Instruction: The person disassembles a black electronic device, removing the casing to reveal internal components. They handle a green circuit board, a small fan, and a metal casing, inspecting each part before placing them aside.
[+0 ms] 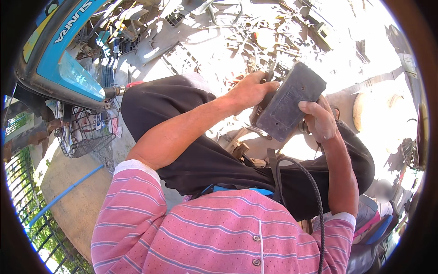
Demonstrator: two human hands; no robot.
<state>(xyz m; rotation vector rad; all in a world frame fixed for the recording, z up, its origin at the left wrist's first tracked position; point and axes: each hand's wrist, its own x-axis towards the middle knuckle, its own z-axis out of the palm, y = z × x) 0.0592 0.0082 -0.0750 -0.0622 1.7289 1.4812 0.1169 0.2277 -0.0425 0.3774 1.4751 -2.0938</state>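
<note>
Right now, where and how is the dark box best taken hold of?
Probably the dark box is best held by its long right edge, coming from the right: it is oblong and slanted, and the right hand has its thumb over that edge.

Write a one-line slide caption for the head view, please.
A person in a striped pink shirt holds a dark rectangular block in the right hand, the left hand close beside it.

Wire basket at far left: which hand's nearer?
Left. The left hand is to the right of the wire basket; the right hand is farther right, gripping the dark box.
</note>
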